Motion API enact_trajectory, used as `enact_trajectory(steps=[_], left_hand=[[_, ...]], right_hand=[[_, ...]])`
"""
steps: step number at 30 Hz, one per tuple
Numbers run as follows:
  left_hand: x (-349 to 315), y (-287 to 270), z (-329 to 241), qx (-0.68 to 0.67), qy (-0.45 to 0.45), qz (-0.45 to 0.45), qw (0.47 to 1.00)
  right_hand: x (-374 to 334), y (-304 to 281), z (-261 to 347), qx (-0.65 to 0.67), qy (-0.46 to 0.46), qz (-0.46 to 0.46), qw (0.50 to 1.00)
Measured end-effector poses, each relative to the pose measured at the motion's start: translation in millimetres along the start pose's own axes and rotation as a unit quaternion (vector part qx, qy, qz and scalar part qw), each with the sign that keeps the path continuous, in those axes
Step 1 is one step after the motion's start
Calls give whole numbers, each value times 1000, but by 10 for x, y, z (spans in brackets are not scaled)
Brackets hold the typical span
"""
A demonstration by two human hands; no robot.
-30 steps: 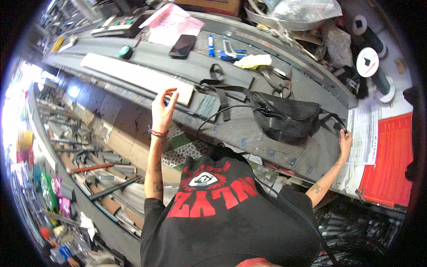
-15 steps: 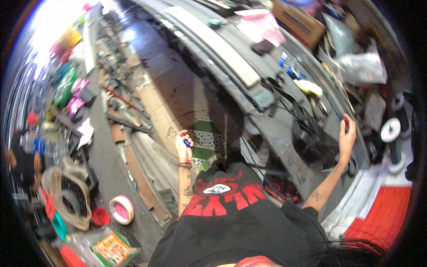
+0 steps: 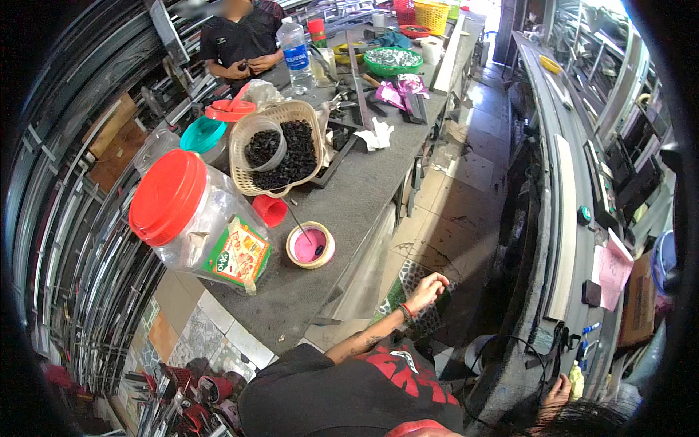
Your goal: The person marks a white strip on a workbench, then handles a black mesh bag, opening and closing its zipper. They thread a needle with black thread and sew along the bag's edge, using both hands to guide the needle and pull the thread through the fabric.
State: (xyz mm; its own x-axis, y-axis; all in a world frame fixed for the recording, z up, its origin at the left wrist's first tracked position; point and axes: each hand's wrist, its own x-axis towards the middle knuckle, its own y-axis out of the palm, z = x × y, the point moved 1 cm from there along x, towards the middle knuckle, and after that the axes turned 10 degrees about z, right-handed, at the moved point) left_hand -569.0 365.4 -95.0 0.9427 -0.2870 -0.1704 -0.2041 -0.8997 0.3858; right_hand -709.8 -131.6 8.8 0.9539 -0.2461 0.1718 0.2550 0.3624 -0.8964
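My left hand [image 3: 427, 293] is held out over the aisle, off the edge of the grey worktable [image 3: 291, 313]. Its fingers are curled closed, and what they hold is hidden. Closest to it on the table is a cream ring-shaped tub [image 3: 325, 256], pink inside, with a thin rod and a dark piece in it. My right hand [image 3: 557, 395] is low beside the right bench [image 3: 510, 379], partly cut off by hair. Its fingers look extended with nothing in them, near a pale yellow bundle [image 3: 577, 380] and blue-handled items [image 3: 591, 329].
A beige basket [image 3: 320, 146] holds small black parts and a clear cup. A red-lidded jar [image 3: 171, 193], a water bottle [image 3: 295, 58] and a green basket [image 3: 393, 71] share the table. Across it is a person in black [image 3: 240, 44]. Metal profiles [image 3: 80, 291] line the left.
My view has swung left, bringing the worktable to the middle and the person into sight. The small blue item seen in my left hand no longer shows. My right hand now appears lower.
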Motion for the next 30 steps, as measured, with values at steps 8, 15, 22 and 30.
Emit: enact_trajectory(steps=[8,15,22,30], left_hand=[[125,518,-116,250,33,50,966],[189,1912,-365,463,268,289,794],[428,2965,-3,529,294,476,638],[565,3380,161,562,308,489,592]], right_hand=[[-459,-270,-210,-28,13,6,1000],[-1481,-660,568,62,112,-78,989],[-1657,-950,951,-11,284,-206,936],[-1921,-802,856,63,360,-226,903]])
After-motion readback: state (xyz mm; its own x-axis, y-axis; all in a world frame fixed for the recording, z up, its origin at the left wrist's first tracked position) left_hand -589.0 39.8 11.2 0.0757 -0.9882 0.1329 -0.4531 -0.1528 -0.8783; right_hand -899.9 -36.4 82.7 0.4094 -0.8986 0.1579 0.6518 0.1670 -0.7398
